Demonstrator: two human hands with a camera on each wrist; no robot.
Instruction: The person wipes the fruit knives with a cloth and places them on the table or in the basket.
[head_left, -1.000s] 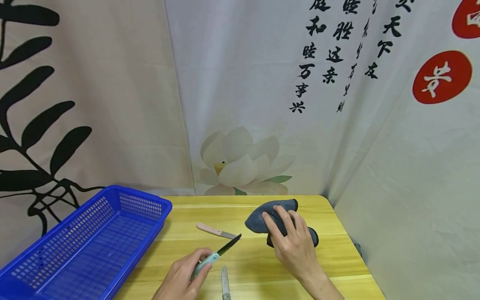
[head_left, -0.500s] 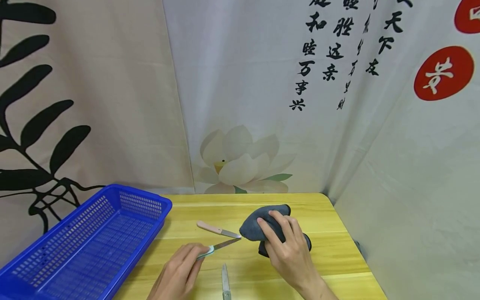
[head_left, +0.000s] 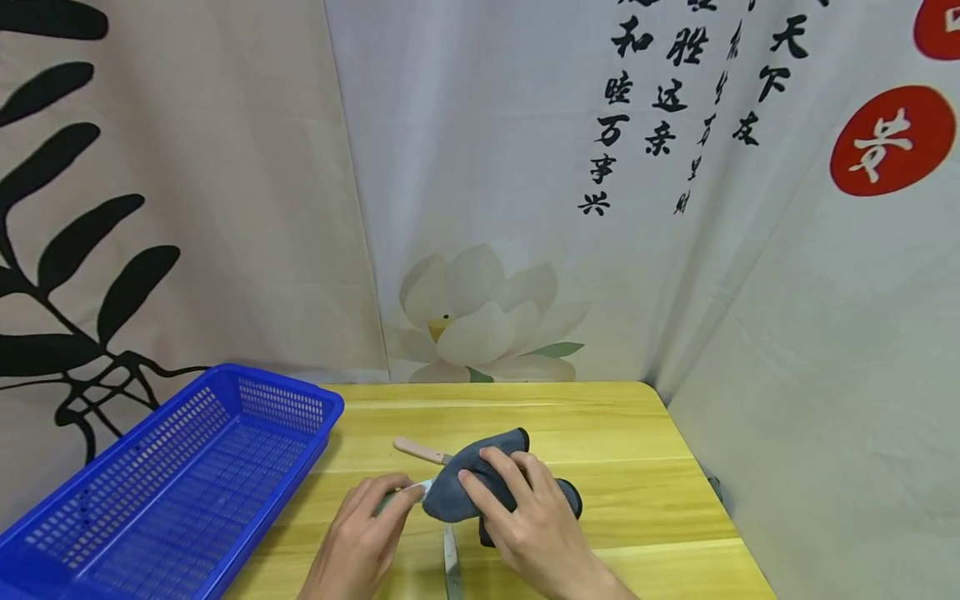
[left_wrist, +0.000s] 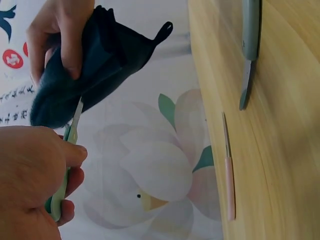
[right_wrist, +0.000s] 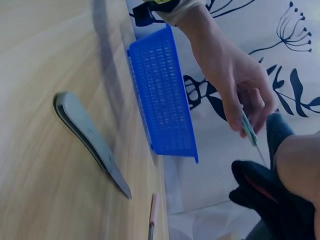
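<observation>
My left hand (head_left: 360,533) grips a folding knife (left_wrist: 61,187) by its mint-green handle. The blade points towards a folded dark blue-grey cloth (head_left: 453,493), which covers most of it in the head view. My right hand (head_left: 534,521) holds this cloth from above, fingers spread over its folds. In the left wrist view the cloth meets the blade just past the handle, and a hanging loop (left_wrist: 164,32) sticks out of one corner. Both hands are above the wooden table (head_left: 637,533), close together.
A knife with a pale pink handle (head_left: 417,450) lies behind the cloth, its blade partly hidden. Nearer the front, a grey-green folding knife (right_wrist: 85,127) lies unfolded on the table. A blue plastic basket (head_left: 333,408) stands at the left. A printed curtain (head_left: 480,167) hangs behind.
My right hand has brought the cloth leftward and nearer, over the blade of the knife in my left hand. That blade was bare before, and the left hand has turned it lower.
</observation>
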